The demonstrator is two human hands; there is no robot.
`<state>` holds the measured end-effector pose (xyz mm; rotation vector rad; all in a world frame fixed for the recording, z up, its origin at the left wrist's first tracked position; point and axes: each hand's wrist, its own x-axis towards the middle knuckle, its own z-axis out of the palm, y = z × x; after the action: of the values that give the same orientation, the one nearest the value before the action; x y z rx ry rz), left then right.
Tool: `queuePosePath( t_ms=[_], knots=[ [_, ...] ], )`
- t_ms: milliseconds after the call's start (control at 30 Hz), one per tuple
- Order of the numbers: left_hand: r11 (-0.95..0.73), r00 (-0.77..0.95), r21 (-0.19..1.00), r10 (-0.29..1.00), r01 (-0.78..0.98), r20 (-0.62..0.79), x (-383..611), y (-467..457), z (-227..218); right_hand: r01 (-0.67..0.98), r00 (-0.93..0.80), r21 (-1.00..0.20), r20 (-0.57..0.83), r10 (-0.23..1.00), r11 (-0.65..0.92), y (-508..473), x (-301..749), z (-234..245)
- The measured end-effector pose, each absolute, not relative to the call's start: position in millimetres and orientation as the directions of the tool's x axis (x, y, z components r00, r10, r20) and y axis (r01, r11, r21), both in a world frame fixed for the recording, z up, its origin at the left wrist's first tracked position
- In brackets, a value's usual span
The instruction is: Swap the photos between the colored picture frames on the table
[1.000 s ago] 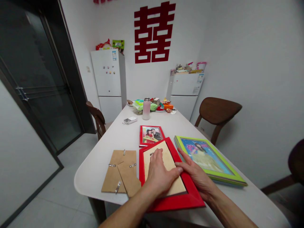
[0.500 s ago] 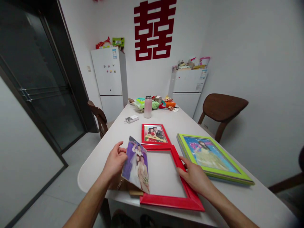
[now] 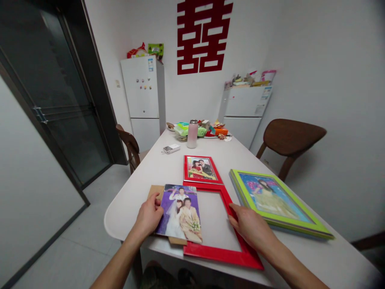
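Observation:
A wedding photo [image 3: 182,212] lies nearly flat, covering the left side of a large red picture frame [image 3: 222,253]. My left hand [image 3: 150,213] has its fingers curled at the photo's left edge, gripping it. Beneath the photo, a brown backing board [image 3: 155,191] shows at its upper left and lower edge. My right hand [image 3: 251,225] grips the red frame's right side, thumb and fingers closed round the bar. Through the frame's opening I see a pale surface. Touching its far side is a smaller red framed photo [image 3: 202,170].
Right of my right hand lies a green picture frame [image 3: 282,200]. A pink bottle [image 3: 192,134], a small white device [image 3: 171,149] and assorted packets [image 3: 182,129] stand farther back on the white table [image 3: 129,208]. Wooden chairs [image 3: 293,136] flank it.
The photo has gone from tilted up to nearly flat, its face turned upward. My left hand has moved slightly with it. My right hand keeps its grip on the red frame.

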<state>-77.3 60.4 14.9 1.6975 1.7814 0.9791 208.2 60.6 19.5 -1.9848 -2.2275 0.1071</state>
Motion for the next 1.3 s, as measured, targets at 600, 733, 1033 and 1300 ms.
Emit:
queuePosePath(
  t_ms=[600, 733, 1033, 1300],
  knots=[
    [-0.469, 0.385, 0.598, 0.881, 0.65, 0.273, -24, 5, 27, -0.127, -0.273, -0.965, -0.19, 0.943, -0.231, 69, 114, 39],
    [-0.531, 0.291, 0.569, 0.838, 0.628, 0.461, -21, 11, 31, -0.23, -0.238, -0.965, -0.067, 0.969, -0.124, 61, 107, 74],
    [-0.26, -0.208, 0.947, 0.953, -0.19, 0.22, 15, 18, 45, -0.253, -0.055, -0.934, -0.248, 0.967, -0.254, 53, 123, 37],
    [-0.107, -0.088, 0.971, 0.992, -0.213, 0.09, 14, 27, 28, -0.261, 0.005, -0.945, -0.203, 0.979, -0.195, 66, 178, 38]
  ],
)
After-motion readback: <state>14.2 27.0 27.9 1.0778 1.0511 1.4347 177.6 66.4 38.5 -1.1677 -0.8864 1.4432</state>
